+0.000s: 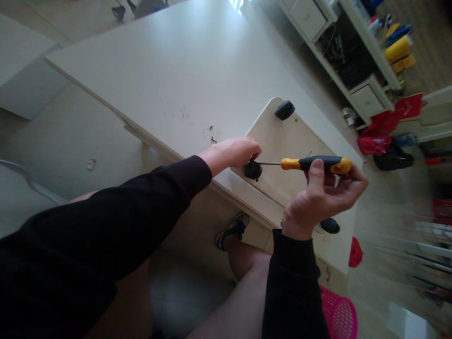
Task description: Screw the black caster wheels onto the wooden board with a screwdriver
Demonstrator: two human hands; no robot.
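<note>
My right hand [323,195] is wrapped round the handle of a yellow and black screwdriver [300,164]. Its thin shaft points left, and the tip reaches a black caster wheel [253,170] at the near left corner of a pale board [271,141]. My left hand [238,150] bends over that corner, closed fingers right beside the caster and the screwdriver's tip; what they pinch is hidden. Another black caster [285,110] stands on the board's far corner, and a third caster [330,226] shows past my right wrist.
The board lies on a white table [169,75]. Several small dark screws [213,140] lie left of the board. A pink basket [339,313] stands below the table's right end. Behind are a white cabinet [307,21] and red bags [376,136] on the floor.
</note>
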